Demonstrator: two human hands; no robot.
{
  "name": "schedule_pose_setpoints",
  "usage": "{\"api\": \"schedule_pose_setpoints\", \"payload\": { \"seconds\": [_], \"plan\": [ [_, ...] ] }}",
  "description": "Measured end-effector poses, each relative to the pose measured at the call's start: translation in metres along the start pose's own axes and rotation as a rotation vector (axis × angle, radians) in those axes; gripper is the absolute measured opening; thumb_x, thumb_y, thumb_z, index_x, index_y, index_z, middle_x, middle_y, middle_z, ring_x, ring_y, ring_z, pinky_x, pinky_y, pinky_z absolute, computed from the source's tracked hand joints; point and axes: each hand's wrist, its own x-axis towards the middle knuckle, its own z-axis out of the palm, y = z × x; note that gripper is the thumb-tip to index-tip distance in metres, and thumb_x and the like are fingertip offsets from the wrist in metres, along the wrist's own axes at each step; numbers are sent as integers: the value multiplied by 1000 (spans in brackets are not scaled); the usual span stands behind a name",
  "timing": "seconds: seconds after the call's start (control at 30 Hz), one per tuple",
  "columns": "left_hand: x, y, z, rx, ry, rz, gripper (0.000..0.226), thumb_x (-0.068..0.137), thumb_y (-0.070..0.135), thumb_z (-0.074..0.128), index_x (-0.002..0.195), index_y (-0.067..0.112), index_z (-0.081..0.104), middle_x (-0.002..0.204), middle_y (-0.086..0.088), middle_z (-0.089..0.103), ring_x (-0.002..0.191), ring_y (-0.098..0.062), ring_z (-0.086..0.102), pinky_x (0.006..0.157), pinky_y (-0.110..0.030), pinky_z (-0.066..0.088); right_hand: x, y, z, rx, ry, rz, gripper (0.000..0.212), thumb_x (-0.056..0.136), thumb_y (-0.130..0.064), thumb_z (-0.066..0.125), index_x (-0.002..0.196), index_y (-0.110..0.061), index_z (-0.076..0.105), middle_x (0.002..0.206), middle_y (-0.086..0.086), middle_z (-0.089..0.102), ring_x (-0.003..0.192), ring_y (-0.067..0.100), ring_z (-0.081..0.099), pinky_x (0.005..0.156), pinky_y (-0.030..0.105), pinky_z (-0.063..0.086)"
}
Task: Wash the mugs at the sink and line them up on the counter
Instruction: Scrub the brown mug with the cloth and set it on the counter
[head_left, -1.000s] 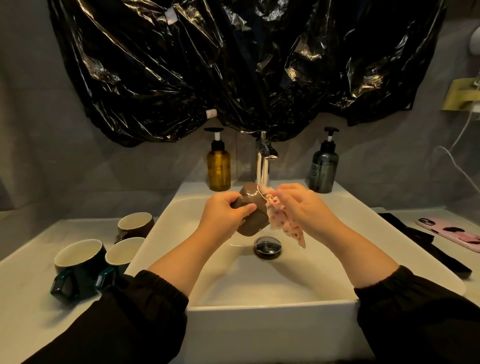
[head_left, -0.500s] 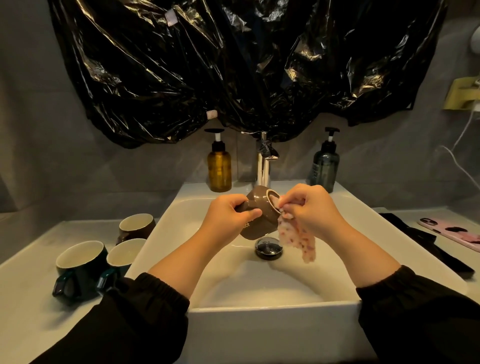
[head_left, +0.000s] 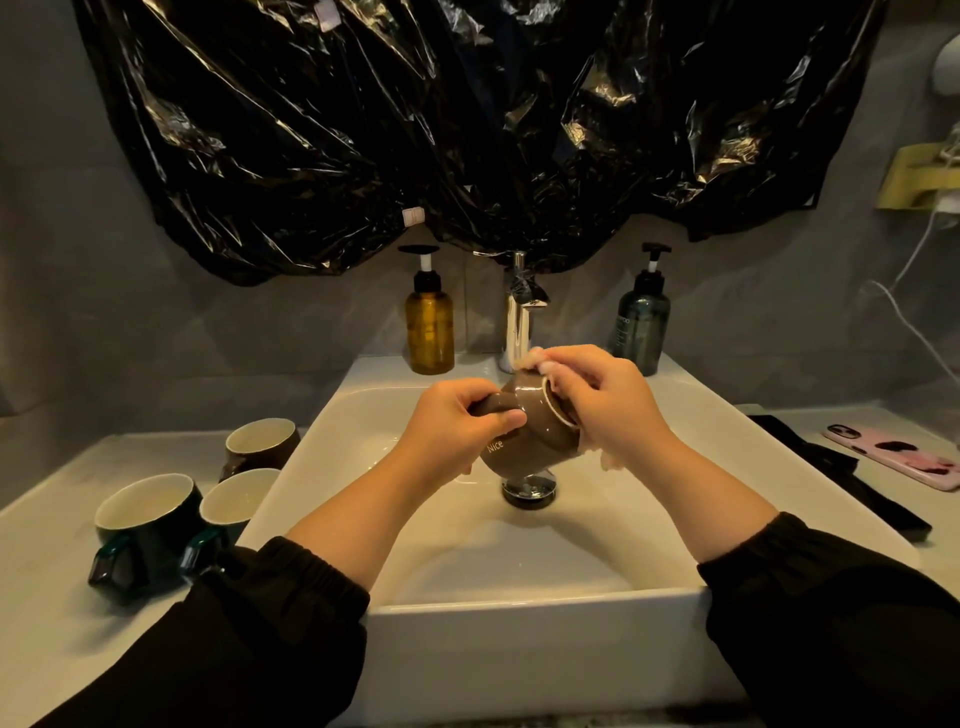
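A pale bench is running the width of the view and carrying a white rectangular sink at its middle. To the left of the sink three mugs are standing upright, grouped close together. A large dark green mug is sitting nearest the front, its handle pointing toward the viewer. A smaller dark green mug is standing just beside it, close against the sink's left wall, its lower part hiding behind a black sleeve. A brown mug is standing behind those two. To the right of the sink a long black object is lying along the sink's edge, and a phone in a pink, dark-blotched case is lying face down beyond it.
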Motion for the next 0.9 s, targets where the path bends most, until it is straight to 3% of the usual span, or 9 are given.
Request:
{"api": "schedule_pose_setpoints", "payload": {
  "seconds": [0.07, 0.2, 0.27, 0.4, 0.53, 0.63, 0.73, 0.83, 0.9],
  "plan": [
    [1, 0, 0, -10, 52, -26, 11, 86, 14, 67, 76, 9, 64, 67, -8, 57, 54, -20, 51, 39, -26, 41, 3, 2, -1, 125, -16, 152, 29, 99, -19, 48, 94, -41, 66, 97, -21, 61, 90, -2, 57, 64, 3, 43],
    [5, -1, -5, -161, 178, -159, 10, 90, 21, 62, 85, 13, 65, 76, -5, 60, 60, -19, 52, 43, -25, 44, 7, 8, -1, 241, -51, 368, 29, 99, -30, 47, 122, -22, 63, 108, -6, 65, 105, 14, 60, 82, 24, 48],
    [7, -1, -7, -254, 194, -237, 10, 92, 24, 58, 91, 16, 63, 76, -6, 58, 56, -16, 48, 43, -24, 43, 4, 10, 2, 117, -31, 293, 30, 100, -28, 47, 126, -22, 60, 107, -6, 62, 103, 13, 59, 78, 20, 46],
    [8, 0, -8, -372, 138, -340, 15, 94, 25, 55, 98, 13, 62, 64, -4, 49, 52, -14, 40, 42, -20, 37, -4, 6, 4, -170, 111, -58, 29, 95, -8, 53, 120, -17, 63, 108, -6, 55, 98, 4, 51, 77, 5, 40],
    [6, 3, -7, -396, 18, -341, 24, 97, 21, 49, 77, 10, 52, 58, -3, 32, 50, -13, 31, 38, -19, 28, -7, 2, 14, -292, 5, -292, 30, 87, 1, 61, 115, -9, 66, 109, -2, 53, 103, 10, 49, 88, 13, 42],
    [6, 4, -6, -438, -8, -361, 32, 99, 21, 41, 68, 12, 43, 54, 1, 27, 49, -12, 26, 37, -20, 25, -7, -4, 24, -342, -36, -322, 31, 86, -2, 62, 116, -10, 65, 115, 3, 53, 109, 14, 43, 90, 17, 39],
    [5, 4, -10, -541, 5, -409, 34, 99, 22, 39, 67, 12, 44, 52, 2, 29, 49, -11, 24, 37, -19, 22, -7, -2, 23, -297, -39, -328, 30, 79, 6, 66, 103, -12, 67, 112, 1, 51, 108, 16, 43, 86, 18, 44],
    [5, 3, -15, -815, 13, -525, 34, 100, 27, 38, 72, 12, 49, 52, 1, 33, 44, -9, 27, 35, -17, 21, -2, 8, 17, -207, 115, -221, 33, 77, 14, 55, 93, -13, 65, 104, -2, 51, 100, 14, 48, 79, 17, 41],
    [5, 4, -16, -980, 24, -583, 34, 101, 28, 37, 74, 11, 50, 51, 1, 36, 39, -8, 29, 32, -16, 22, 3, 11, 14, -164, 190, -128, 34, 84, 11, 49, 102, -15, 62, 106, 0, 53, 96, 7, 49, 80, 13, 38]
  ]
}}
